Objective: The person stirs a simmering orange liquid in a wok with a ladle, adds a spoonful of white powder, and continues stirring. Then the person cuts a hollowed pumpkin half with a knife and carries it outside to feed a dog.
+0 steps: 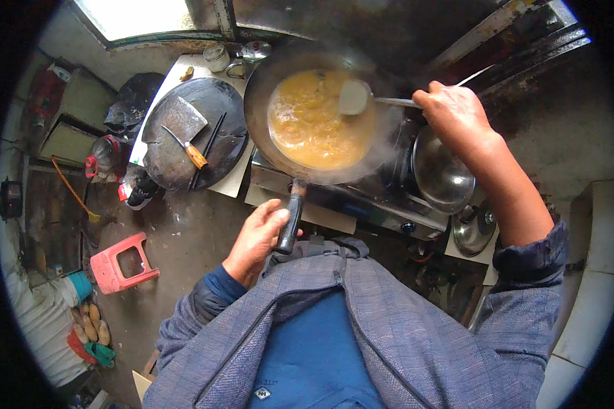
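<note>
A dark wok (258, 112) with yellowish, bubbling soup (314, 129) sits on the stove, steam rising at its right side. My left hand (252, 235) is at the wok's black handle (291, 221), its fingers loosely curled around it from below, the thumb lying along the left side. My right hand (450, 112) is closed on the long metal shaft of a wok spatula (355, 97). The spatula's pale, broad head is over the soup at the wok's right side; steam blurs whether it touches the liquid.
Left of the wok, a round chopping board (167, 160) bears a cleaver (184, 119), a wooden-handled knife (196, 155) and dark chopsticks (215, 140). Metal lids (443, 170) stand right of the stove (361, 204). A red stool (124, 262) is on the floor at left.
</note>
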Demonstrator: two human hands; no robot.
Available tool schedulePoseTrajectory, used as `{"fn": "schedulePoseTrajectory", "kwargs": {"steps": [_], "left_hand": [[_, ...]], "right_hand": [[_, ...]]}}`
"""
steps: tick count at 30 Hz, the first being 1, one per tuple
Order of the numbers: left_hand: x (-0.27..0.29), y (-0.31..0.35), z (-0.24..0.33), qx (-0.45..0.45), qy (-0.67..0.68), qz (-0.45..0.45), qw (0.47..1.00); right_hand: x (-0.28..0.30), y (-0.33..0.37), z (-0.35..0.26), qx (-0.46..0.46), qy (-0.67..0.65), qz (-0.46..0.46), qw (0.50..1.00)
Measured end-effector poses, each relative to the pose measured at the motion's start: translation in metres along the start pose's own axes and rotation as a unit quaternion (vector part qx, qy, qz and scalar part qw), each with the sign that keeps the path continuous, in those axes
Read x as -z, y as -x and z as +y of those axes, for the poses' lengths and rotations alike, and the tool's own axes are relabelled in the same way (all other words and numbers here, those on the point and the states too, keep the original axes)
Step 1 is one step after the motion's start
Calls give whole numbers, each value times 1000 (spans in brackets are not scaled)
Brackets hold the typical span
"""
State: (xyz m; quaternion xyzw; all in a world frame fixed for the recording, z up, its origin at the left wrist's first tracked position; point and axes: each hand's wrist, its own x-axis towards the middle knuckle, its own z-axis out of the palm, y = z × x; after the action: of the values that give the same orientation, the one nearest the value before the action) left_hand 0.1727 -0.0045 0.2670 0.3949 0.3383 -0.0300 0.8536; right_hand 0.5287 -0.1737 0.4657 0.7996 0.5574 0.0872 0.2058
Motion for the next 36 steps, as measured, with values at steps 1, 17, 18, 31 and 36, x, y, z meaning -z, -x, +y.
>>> {"fn": "schedulePoseTrajectory", "kwargs": {"steps": [1, 17, 18, 31, 36], "left_hand": [[11, -2, -2, -7, 6, 25, 1000], [194, -3, -189, 255, -169, 252, 918], [197, -3, -198, 265, -178, 256, 912], [168, -22, -206, 184, -198, 41, 962], [180, -47, -206, 271, -101, 88, 953]], "right_hand": [[-3, 9, 1, -20, -14, 13, 1000], [-106, 69, -59, -187, -214, 28, 958], [-107, 69, -59, -190, -210, 22, 959], [-100, 94, -43, -207, -325, 42, 922], [-84, 100, -38, -187, -455, 73, 867]]}}
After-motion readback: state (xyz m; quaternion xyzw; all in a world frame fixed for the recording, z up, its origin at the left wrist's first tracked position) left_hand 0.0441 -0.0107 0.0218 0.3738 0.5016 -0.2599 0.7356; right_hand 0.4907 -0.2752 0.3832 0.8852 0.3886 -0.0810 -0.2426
